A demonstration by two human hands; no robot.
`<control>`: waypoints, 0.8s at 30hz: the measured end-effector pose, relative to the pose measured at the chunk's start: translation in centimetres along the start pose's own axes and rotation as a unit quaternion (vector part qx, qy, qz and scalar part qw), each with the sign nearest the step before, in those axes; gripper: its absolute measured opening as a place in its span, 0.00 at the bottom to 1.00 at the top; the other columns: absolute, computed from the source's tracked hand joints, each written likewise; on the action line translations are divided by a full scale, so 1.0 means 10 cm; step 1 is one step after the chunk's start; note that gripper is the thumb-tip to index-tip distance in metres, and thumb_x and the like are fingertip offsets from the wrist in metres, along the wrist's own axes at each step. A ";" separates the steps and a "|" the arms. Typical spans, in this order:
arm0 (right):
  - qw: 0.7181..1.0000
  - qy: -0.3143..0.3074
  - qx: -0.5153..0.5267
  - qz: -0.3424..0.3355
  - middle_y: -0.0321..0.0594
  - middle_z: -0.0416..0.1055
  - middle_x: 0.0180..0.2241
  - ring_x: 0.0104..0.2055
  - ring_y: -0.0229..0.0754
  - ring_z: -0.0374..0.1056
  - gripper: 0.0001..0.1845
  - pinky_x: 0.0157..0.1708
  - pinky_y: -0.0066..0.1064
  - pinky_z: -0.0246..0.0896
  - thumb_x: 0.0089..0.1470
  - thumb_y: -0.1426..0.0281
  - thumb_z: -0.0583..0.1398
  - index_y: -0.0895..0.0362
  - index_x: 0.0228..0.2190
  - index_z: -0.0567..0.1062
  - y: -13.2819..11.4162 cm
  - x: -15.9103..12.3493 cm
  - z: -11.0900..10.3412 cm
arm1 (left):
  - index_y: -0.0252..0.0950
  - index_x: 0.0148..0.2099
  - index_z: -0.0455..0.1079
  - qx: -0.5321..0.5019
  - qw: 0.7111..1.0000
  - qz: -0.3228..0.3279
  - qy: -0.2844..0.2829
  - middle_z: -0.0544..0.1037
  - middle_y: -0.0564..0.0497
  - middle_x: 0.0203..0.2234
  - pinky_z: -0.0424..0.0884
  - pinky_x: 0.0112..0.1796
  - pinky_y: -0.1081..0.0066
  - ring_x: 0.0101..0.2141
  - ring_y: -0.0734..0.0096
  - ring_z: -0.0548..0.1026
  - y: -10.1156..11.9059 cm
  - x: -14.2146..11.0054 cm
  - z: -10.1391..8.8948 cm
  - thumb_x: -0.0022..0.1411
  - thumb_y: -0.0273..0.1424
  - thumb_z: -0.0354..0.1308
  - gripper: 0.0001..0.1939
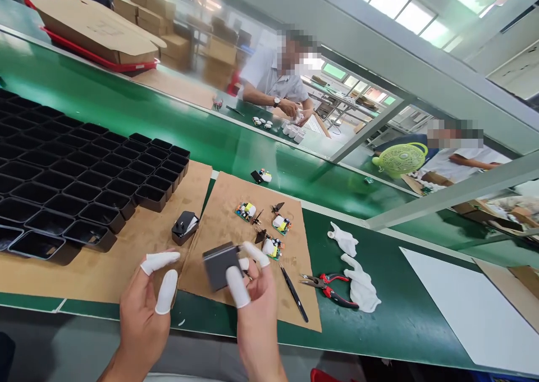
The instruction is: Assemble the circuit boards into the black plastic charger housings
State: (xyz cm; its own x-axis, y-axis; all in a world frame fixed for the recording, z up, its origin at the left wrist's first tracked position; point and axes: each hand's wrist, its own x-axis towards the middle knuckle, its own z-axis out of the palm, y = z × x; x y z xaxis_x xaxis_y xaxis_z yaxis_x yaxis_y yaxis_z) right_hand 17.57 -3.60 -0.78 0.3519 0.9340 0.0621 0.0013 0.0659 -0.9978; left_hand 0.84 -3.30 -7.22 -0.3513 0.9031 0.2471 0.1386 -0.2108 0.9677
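Observation:
My right hand (256, 309), with white finger cots, grips a black plastic case (219, 267) above the cardboard sheet (290, 309). To its left, my left hand (145, 309) is empty, its cotted thumb and fingers apart. A black case with a white part inside (185, 226) lies just beyond my left hand. Several small circuit boards, among them a near one (272, 248) and a far one (245, 210), rest on the cardboard. Black tweezers (293, 293) lie right of my right hand, and red-handled pliers (330, 288) sit farther right.
Rows of black open cases (96, 219) fill the left side. Another circuit board (261, 176) lies on the green belt (202, 140). White crumpled material (362, 289) and a white sheet (458, 309) are at right. Across the belt, a person (273, 78) handles white parts.

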 end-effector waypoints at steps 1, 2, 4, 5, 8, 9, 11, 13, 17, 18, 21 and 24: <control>0.994 0.018 0.089 0.062 0.43 0.88 0.44 0.44 0.45 0.87 0.21 0.43 0.32 0.88 0.65 0.54 0.75 0.51 0.54 0.88 -0.06 0.07 -0.02 | 0.43 0.56 0.80 -0.001 1.000 -0.001 -0.001 0.86 0.47 0.53 0.81 0.58 0.61 0.55 0.57 0.84 0.01 0.00 0.00 0.82 0.42 0.61 0.12; 0.980 0.032 0.163 0.108 0.44 0.89 0.46 0.47 0.46 0.88 0.21 0.46 0.35 0.89 0.64 0.52 0.75 0.51 0.52 0.88 -0.11 0.13 -0.05 | 0.43 0.55 0.80 -0.001 1.000 -0.003 -0.001 0.86 0.47 0.52 0.82 0.57 0.61 0.54 0.57 0.84 0.03 0.00 0.00 0.81 0.43 0.61 0.12; 0.953 0.044 0.255 0.159 0.44 0.90 0.50 0.53 0.49 0.88 0.18 0.55 0.43 0.88 0.63 0.52 0.75 0.50 0.47 0.89 -0.18 0.26 -0.14 | 0.44 0.55 0.80 0.004 1.000 -0.007 -0.002 0.86 0.48 0.51 0.82 0.56 0.60 0.54 0.56 0.84 0.05 0.00 0.00 0.81 0.43 0.60 0.12; 0.944 0.044 0.280 0.169 0.44 0.90 0.50 0.55 0.50 0.88 0.16 0.59 0.46 0.87 0.64 0.53 0.75 0.50 0.45 0.90 -0.19 0.31 -0.19 | 0.44 0.55 0.80 0.010 1.000 -0.006 -0.003 0.86 0.48 0.51 0.82 0.56 0.60 0.53 0.56 0.84 0.06 0.01 0.01 0.81 0.44 0.60 0.12; 0.936 0.034 0.302 0.176 0.44 0.90 0.51 0.58 0.48 0.86 0.14 0.66 0.46 0.81 0.66 0.54 0.73 0.51 0.43 0.89 -0.18 0.45 -0.33 | 0.44 0.55 0.80 0.028 1.000 0.001 -0.007 0.86 0.49 0.50 0.83 0.56 0.59 0.53 0.55 0.85 0.03 0.00 0.00 0.81 0.44 0.60 0.13; 0.938 0.028 0.298 0.173 0.44 0.90 0.51 0.59 0.48 0.86 0.14 0.67 0.45 0.81 0.66 0.54 0.73 0.51 0.43 0.89 -0.16 0.51 -0.38 | 0.45 0.56 0.80 0.033 0.999 0.002 -0.009 0.86 0.49 0.51 0.83 0.57 0.59 0.53 0.55 0.85 0.00 -0.01 0.00 0.81 0.44 0.61 0.13; 0.956 0.021 0.252 0.148 0.44 0.89 0.51 0.59 0.48 0.86 0.18 0.65 0.44 0.83 0.65 0.52 0.74 0.52 0.46 0.88 -0.13 0.68 -0.47 | 0.45 0.57 0.80 0.044 0.999 0.002 -0.017 0.86 0.49 0.53 0.82 0.60 0.57 0.56 0.54 0.85 -0.08 -0.02 -0.04 0.81 0.43 0.61 0.13; 0.984 0.029 0.152 0.087 0.45 0.88 0.52 0.54 0.49 0.87 0.24 0.59 0.45 0.86 0.63 0.48 0.74 0.52 0.50 0.86 -0.12 0.94 -0.55 | 0.45 0.58 0.80 0.051 0.998 -0.002 -0.028 0.86 0.48 0.56 0.81 0.63 0.57 0.59 0.53 0.84 -0.18 -0.05 -0.08 0.81 0.42 0.62 0.12; 0.998 0.060 0.000 -0.022 0.44 0.87 0.50 0.46 0.49 0.86 0.35 0.48 0.47 0.87 0.56 0.48 0.76 0.51 0.58 0.79 -0.11 1.70 -0.76 | 0.46 0.61 0.80 0.063 0.997 -0.011 -0.044 0.86 0.48 0.59 0.80 0.65 0.55 0.61 0.51 0.84 -0.33 -0.08 -0.14 0.80 0.42 0.63 0.14; 0.997 0.062 -0.027 -0.036 0.45 0.87 0.49 0.45 0.50 0.86 0.37 0.45 0.47 0.86 0.54 0.50 0.78 0.53 0.59 0.79 -0.11 1.91 -0.82 | 0.46 0.61 0.80 0.065 0.997 -0.016 -0.047 0.86 0.49 0.59 0.81 0.65 0.55 0.60 0.51 0.85 -0.35 -0.09 -0.14 0.80 0.42 0.63 0.14; 0.989 0.065 -0.111 -0.069 0.49 0.85 0.51 0.41 0.49 0.83 0.36 0.46 0.47 0.83 0.54 0.58 0.79 0.58 0.59 0.80 -0.10 2.47 -0.96 | 0.48 0.61 0.80 0.055 0.997 -0.028 -0.045 0.87 0.49 0.60 0.84 0.62 0.54 0.60 0.49 0.85 -0.36 -0.11 -0.12 0.78 0.40 0.64 0.13; 0.979 0.052 -0.179 -0.084 0.47 0.83 0.54 0.46 0.48 0.82 0.25 0.52 0.48 0.82 0.64 0.63 0.76 0.58 0.58 0.81 -0.08 2.86 -1.02 | 0.52 0.59 0.81 0.051 0.998 -0.026 -0.024 0.88 0.51 0.58 0.87 0.59 0.50 0.59 0.46 0.86 -0.35 -0.13 -0.09 0.77 0.38 0.64 0.12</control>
